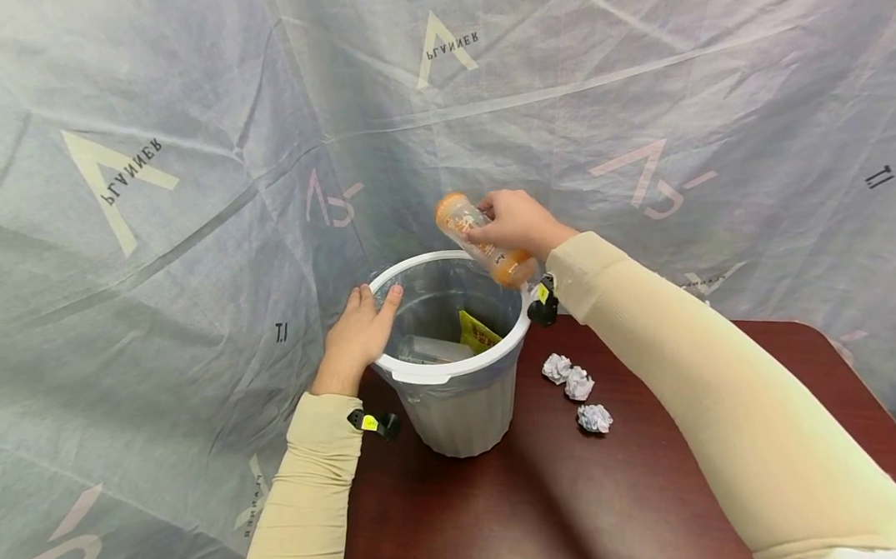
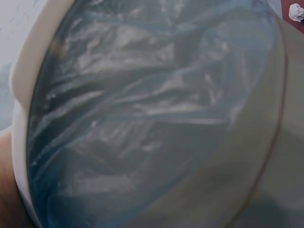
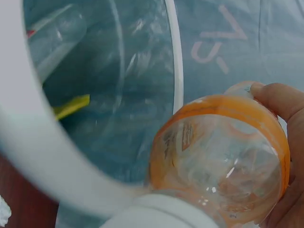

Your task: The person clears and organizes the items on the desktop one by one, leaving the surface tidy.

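Is a glossy, dark reddish-brown table [image 1: 652, 491], rounded at the far right corner. Bears an upright grey bin [image 1: 465, 412] with ribbed sides and, just to the right, three crumpled white paper balls [image 1: 578, 384] (in a seemingly touching pair, plus one just apart).

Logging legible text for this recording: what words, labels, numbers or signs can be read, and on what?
"PLANNER", apparently flipped, on the grey sheet
"A", large, yellow, same sheet
"T.I", black, same sheet
Pink characters there: unclear
Bottle, yellow wrapper, wrist tags: too small or blurred
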Demonstrator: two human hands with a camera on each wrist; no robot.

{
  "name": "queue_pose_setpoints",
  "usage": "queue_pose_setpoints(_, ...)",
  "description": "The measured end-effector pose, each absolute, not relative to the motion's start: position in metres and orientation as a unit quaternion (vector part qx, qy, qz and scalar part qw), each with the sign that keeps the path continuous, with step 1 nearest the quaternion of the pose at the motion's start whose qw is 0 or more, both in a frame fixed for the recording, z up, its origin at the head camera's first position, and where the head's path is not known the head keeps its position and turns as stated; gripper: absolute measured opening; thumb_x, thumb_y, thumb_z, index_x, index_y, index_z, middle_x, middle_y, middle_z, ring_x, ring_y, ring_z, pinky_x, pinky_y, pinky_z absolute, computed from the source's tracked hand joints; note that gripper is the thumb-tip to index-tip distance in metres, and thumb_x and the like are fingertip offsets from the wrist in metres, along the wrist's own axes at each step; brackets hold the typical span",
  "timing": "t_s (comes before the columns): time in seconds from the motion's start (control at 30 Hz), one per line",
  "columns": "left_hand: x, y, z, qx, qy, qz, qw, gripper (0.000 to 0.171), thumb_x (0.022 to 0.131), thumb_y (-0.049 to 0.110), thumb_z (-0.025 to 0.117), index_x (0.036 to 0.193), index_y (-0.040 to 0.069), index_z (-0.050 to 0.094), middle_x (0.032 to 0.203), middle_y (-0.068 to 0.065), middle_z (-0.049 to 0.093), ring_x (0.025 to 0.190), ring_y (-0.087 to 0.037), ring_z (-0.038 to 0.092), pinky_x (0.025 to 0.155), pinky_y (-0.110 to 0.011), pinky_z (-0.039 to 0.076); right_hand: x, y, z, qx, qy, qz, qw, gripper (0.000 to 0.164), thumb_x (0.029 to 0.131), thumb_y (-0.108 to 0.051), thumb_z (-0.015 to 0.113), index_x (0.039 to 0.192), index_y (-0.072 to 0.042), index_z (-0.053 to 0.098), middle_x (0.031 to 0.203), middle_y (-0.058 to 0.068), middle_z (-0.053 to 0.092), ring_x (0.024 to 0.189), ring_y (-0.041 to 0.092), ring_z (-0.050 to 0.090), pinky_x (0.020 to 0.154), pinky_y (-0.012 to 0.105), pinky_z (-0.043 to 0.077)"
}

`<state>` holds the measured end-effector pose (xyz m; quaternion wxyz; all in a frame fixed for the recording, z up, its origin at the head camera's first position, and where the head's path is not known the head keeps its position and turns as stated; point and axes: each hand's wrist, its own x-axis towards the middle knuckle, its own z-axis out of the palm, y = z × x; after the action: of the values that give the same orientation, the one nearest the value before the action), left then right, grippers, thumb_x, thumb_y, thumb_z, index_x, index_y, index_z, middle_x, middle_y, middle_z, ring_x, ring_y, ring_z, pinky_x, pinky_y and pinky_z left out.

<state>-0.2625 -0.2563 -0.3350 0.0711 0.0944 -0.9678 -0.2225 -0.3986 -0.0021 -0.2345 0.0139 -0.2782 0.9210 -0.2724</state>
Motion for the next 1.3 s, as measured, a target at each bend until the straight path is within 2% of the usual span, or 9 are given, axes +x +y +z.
queue_pose_setpoints(0.2,-0.263,-0.256,-0.336,0.096,-0.968,-0.22,0.069,0.111,0.091,0.083,0.002,0.16,-0.004,0.01,0.166,-0.024,0.011,0.149,-0.045,0.025,0.113,-0.066,0.027,-0.396,-0.025,-0.243,-0.287,0.917,-0.274,0.036,0.069,0.09,-0.049,0.073,0.143,-0.009,0.055,0.132,0.01,0.062,0.103,0.021,0.065,0.081,0.038,0.057)
queue_pose_setpoints(0.4,-0.263,-0.257,-0.335,0.097,-0.968,-0.22,0.074,0.11,0.092,0.082,0.003,0.16,-0.004,0.011,0.166,-0.025,0.013,0.148,-0.046,0.026,0.113,-0.065,0.027,-0.39,-0.039,-0.252,-0.309,0.915,-0.257,0.038,0.066,0.09,-0.048,0.074,0.138,-0.006,0.058,0.121,0.008,0.068,0.089,0.018,0.069,0.074,0.034,0.058)
queue_pose_setpoints(0.63,-0.262,-0.256,-0.333,0.097,-0.968,-0.22,0.071,0.109,0.093,0.081,0.003,0.16,-0.004,0.011,0.166,-0.025,0.013,0.147,-0.047,0.027,0.113,-0.066,0.028,-0.385,-0.048,-0.259,-0.321,0.92,-0.209,0.084,0.061,0.091,-0.045,0.072,0.138,-0.006,0.061,0.121,0.009,0.067,0.092,0.02,0.067,0.078,0.036,0.057)
queue_pose_setpoints(0.7,-0.262,-0.256,-0.333,0.098,-0.968,-0.222,0.071,0.108,0.093,0.081,0.004,0.16,-0.004,0.011,0.166,-0.025,0.013,0.147,-0.047,0.027,0.113,-0.065,0.028,-0.383,-0.049,-0.261,-0.325,0.92,-0.195,0.103,0.056,0.092,-0.043,0.072,0.133,-0.006,0.065,0.117,0.009,0.068,0.089,0.021,0.067,0.076,0.036,0.057)
queue_pose_setpoints(0.87,-0.261,-0.255,-0.333,0.098,-0.968,-0.217,0.075,0.108,0.094,0.08,0.003,0.16,-0.005,0.012,0.166,-0.026,0.014,0.147,-0.047,0.027,0.113,-0.065,0.028,-0.383,-0.052,-0.266,-0.343,0.917,-0.161,0.126,0.055,0.093,-0.042,0.072,0.133,-0.005,0.066,0.123,0.011,0.068,0.098,0.023,0.067,0.085,0.038,0.055)
queue_pose_setpoints(0.97,-0.262,-0.254,-0.332,0.098,-0.968,-0.216,0.076,0.109,0.093,0.081,0.003,0.159,-0.006,0.012,0.165,-0.026,0.015,0.147,-0.047,0.028,0.113,-0.065,0.028,-0.383,-0.051,-0.265,-0.343,0.919,-0.151,0.124,0.061,0.095,-0.044,0.069,0.14,-0.005,0.06,0.136,0.013,0.062,0.111,0.025,0.064,0.093,0.041,0.053)
queue_pose_setpoints(1.07,-0.262,-0.254,-0.332,0.097,-0.968,-0.217,0.076,0.109,0.094,0.08,0.004,0.159,-0.006,0.013,0.165,-0.026,0.015,0.147,-0.047,0.028,0.113,-0.065,0.029,-0.383,-0.049,-0.261,-0.337,0.922,-0.152,0.118,0.063,0.097,-0.048,0.065,0.142,-0.006,0.058,0.14,0.013,0.058,0.109,0.027,0.065,0.09,0.043,0.054)
queue_pose_setpoints(1.2,-0.262,-0.255,-0.333,0.097,-0.968,-0.218,0.075,0.107,0.094,0.08,0.004,0.159,-0.006,0.012,0.165,-0.026,0.015,0.147,-0.047,0.028,0.113,-0.064,0.029,-0.387,-0.044,-0.257,-0.33,0.923,-0.167,0.104,0.062,0.099,-0.048,0.063,0.143,-0.005,0.057,0.138,0.013,0.06,0.101,0.028,0.068,0.084,0.044,0.055)
queue_pose_setpoints(1.3,-0.262,-0.256,-0.333,0.096,-0.968,-0.219,0.074,0.108,0.094,0.08,0.004,0.16,-0.005,0.012,0.165,-0.026,0.014,0.147,-0.047,0.027,0.113,-0.064,0.029,-0.393,-0.037,-0.257,-0.332,0.922,-0.179,0.083,0.056,0.099,-0.046,0.063,0.138,-0.005,0.061,0.133,0.013,0.063,0.106,0.028,0.067,0.088,0.045,0.054)
